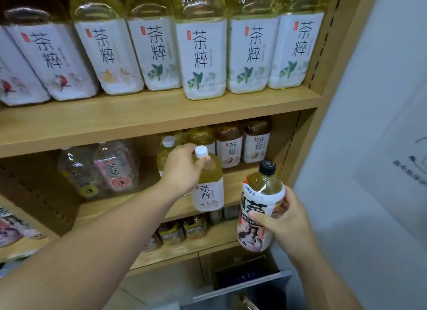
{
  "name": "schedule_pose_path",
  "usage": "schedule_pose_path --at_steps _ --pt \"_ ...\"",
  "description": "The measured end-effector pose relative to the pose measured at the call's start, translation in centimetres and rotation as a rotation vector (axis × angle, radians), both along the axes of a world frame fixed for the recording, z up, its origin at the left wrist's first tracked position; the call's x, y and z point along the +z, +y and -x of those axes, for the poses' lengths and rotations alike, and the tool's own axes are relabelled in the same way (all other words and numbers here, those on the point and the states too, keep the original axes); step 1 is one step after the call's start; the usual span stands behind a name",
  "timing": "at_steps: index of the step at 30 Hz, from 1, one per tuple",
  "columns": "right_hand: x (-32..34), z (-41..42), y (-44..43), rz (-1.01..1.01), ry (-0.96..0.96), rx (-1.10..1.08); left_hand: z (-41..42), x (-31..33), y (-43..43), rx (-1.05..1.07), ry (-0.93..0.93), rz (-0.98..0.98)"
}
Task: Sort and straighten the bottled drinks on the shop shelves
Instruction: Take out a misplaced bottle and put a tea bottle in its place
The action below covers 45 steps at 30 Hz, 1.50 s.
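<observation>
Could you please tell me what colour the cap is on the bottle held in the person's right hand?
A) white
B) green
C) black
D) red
C: the drink bottle gripped by the right hand has a black cap; the white cap tops the yellow tea bottle that the left hand holds by the neck.

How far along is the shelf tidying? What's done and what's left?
Done, it seems: the top-shelf tea bottles stand in a row, labels outward. In hand: the left hand grips the white-capped bottle by its neck at the middle shelf; the right hand holds the black-capped bottle clear of it. Left: placing both, and the clear bottles further left look tilted.
</observation>
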State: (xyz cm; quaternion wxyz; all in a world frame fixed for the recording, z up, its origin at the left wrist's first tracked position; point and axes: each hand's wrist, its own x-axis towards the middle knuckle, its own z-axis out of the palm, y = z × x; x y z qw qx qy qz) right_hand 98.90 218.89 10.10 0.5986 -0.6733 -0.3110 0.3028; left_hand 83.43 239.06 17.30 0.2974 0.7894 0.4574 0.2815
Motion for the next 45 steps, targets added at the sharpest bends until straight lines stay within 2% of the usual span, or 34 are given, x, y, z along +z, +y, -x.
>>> schedule_pose_path --at_steps 6,11,18,22,24,27,30,35,39,45 --pt "-0.4 -2.0 0.8 0.051 -0.005 0.001 -4.1 -0.1 3.0 0.067 0.397 -0.066" --pt "-0.3 -2.5 1.9 0.069 -0.012 0.029 -5.8 -0.2 5.1 0.159 0.470 -0.124" --pt "1.0 -1.9 2.3 0.044 0.006 0.086 -4.7 -0.3 4.6 0.104 0.349 -0.129" --pt "2.1 -0.7 2.6 0.000 0.003 0.151 -1.2 0.3 1.2 0.007 0.108 -0.213" --pt "2.5 0.2 3.1 -0.024 -0.004 0.201 1.1 0.0 -1.0 -0.091 -0.016 -0.098" --pt "2.8 2.2 4.4 -0.034 -0.023 0.290 4.9 -0.6 -3.8 -0.270 -0.166 0.219" --pt "2.7 5.0 6.0 -0.026 -0.026 0.385 8.6 -1.4 -4.5 -0.341 -0.274 0.317" --pt "3.0 11.3 8.9 0.016 -0.024 0.590 16.2 -1.2 -4.1 -0.260 -0.353 0.397" --pt "3.3 17.2 11.2 0.025 -0.054 0.728 22.8 -1.1 -3.6 -0.147 -0.359 0.390" --pt "3.2 28.1 15.1 0.046 -0.135 0.850 33.5 -1.7 -1.5 -0.101 -0.352 0.364"
